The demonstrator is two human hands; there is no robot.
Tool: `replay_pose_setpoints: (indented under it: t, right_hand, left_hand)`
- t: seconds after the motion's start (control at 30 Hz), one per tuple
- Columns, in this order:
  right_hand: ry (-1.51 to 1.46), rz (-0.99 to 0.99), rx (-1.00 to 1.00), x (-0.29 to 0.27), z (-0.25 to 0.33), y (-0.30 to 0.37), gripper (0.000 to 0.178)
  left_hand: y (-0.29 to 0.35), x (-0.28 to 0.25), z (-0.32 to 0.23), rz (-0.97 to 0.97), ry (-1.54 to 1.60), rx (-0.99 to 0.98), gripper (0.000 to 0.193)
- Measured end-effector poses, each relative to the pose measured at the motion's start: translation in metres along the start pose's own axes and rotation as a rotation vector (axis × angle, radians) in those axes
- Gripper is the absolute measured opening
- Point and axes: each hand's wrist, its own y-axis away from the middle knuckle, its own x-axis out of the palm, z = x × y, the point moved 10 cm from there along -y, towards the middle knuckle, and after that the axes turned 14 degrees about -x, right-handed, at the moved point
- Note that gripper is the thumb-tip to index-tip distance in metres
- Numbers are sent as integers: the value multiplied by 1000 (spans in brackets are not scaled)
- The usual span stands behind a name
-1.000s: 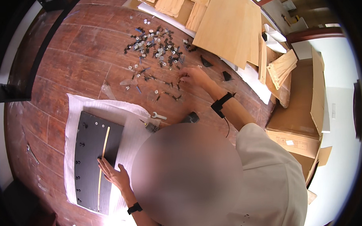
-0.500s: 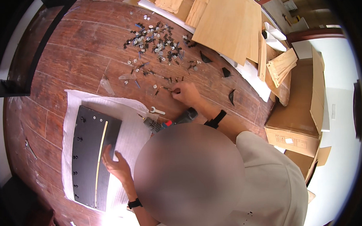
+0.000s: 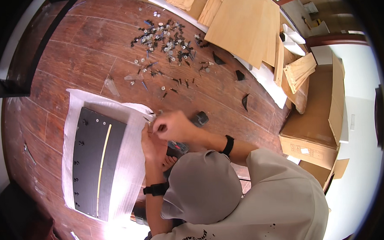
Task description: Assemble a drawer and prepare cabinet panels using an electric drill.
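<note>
My right hand (image 3: 175, 125) is closed, its fingers curled and slightly blurred. It meets the fingertips of my left hand (image 3: 152, 143), which is raised with its fingers drawn together. What they hold between them is too small and too covered to make out. Below and behind my hands lies a cordless drill (image 3: 177, 146), partly hidden, its black battery end (image 3: 199, 119) showing beyond my right wrist. To the left, a black panel (image 3: 101, 161) rests on white foam sheeting (image 3: 132, 164). It has a pale yellow strip (image 3: 103, 169) and several dark knobs (image 3: 77, 180) along its left edge.
A scattered heap of screws, dowels and cam fittings (image 3: 168, 44) covers the floor ahead. Black corner pieces (image 3: 240, 75) lie to its right. Wooden boards (image 3: 244, 29) and a large open cardboard box (image 3: 308, 116) stand at the right. A wrench (image 3: 29, 153) lies far left.
My right hand has left the loose fittings and come back toward me. My left hand has moved right, off the black panel, to meet it. The spanner beside the drill is now covered.
</note>
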Motion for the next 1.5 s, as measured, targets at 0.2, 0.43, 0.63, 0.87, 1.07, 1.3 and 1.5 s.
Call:
replay_pose_setpoints:
  t: [0.2, 0.43, 0.63, 0.87, 1.07, 1.3, 1.5]
  right_hand:
    - [40, -196, 176, -31, -53, 0, 13]
    - [495, -24, 232, -49, -124, 1, 11]
    - [41, 39, 102, 1, -42, -27, 23]
    - [468, 22, 120, -2, -113, -56, 21]
    - [5, 141, 143, 31, -23, -41, 15]
    - [364, 74, 51, -6, -52, -36, 19]
    - [632, 397, -1, -3, -91, -15, 26]
  left_hand:
    - [-4, -31, -18, -112, -92, 79, 21]
    - [9, -31, -26, -37, -122, 33, 24]
    - [10, -22, -33, -137, 39, 130, 26]
    - [5, -41, -16, -45, 19, 45, 25]
    - [15, -56, -27, -184, 231, 201, 30]
    - [12, -66, -23, -189, 138, 117, 25]
    - [9, -70, -17, -182, -117, 220, 32]
